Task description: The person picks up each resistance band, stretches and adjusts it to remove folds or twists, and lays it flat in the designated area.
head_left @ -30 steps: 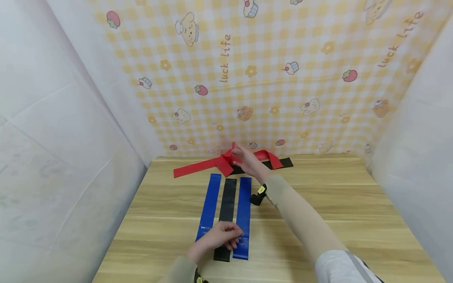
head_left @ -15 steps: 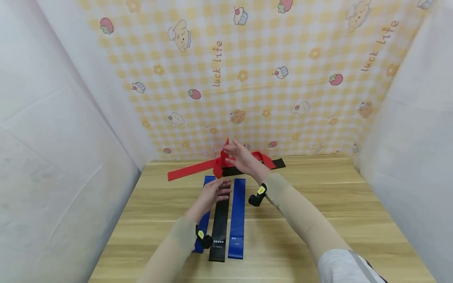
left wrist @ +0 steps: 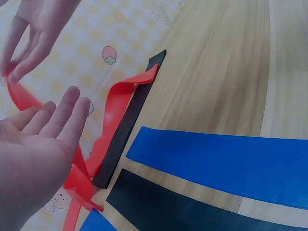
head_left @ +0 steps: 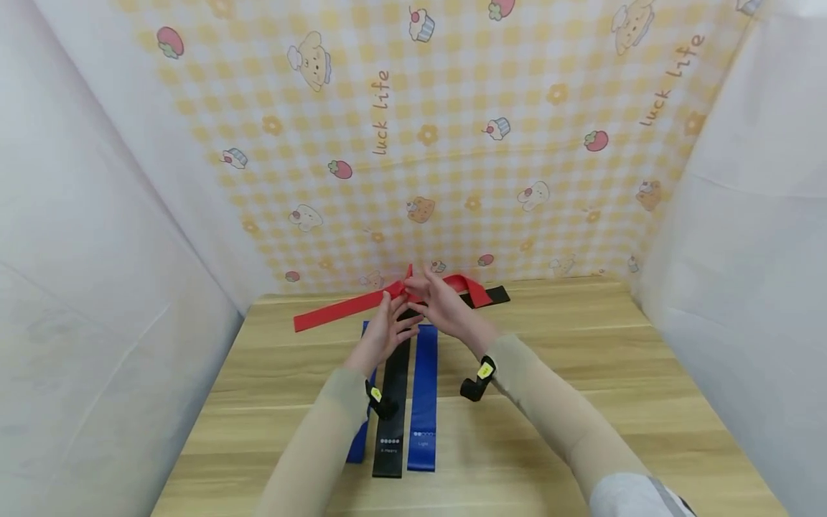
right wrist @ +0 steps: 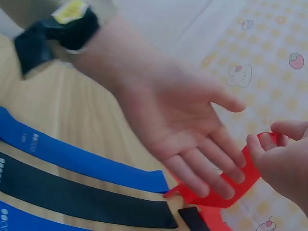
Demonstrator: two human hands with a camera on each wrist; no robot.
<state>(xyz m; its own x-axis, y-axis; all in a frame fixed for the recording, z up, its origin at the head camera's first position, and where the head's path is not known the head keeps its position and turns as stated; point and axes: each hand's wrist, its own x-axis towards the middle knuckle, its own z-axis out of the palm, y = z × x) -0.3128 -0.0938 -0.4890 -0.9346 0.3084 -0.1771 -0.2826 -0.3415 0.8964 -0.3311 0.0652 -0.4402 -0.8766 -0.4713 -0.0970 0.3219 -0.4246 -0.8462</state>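
Note:
My right hand [head_left: 446,305] pinches a red resistance band [left wrist: 21,98] between thumb and fingers, lifting part of it near the back wall. Just left of it my left hand [head_left: 381,330] has its fingers spread, palm up, against or close to the hanging red band in the left wrist view. A red strip [head_left: 336,310] runs left along the table, and a twisted red length [head_left: 459,282] lies to the right over a black band [head_left: 497,294]. Whether the red parts are one band cannot be told.
In front lie a blue band [head_left: 423,402] marked Light, a black band [head_left: 390,431] with printed dots, and another blue band [head_left: 358,446], partly hidden by my left arm. A checked cloth [head_left: 426,158] hangs behind the wooden table [head_left: 549,402].
My left hand has moved up and away from the near ends of the front bands to the red band, beside my right hand. My right hand stays at the red band.

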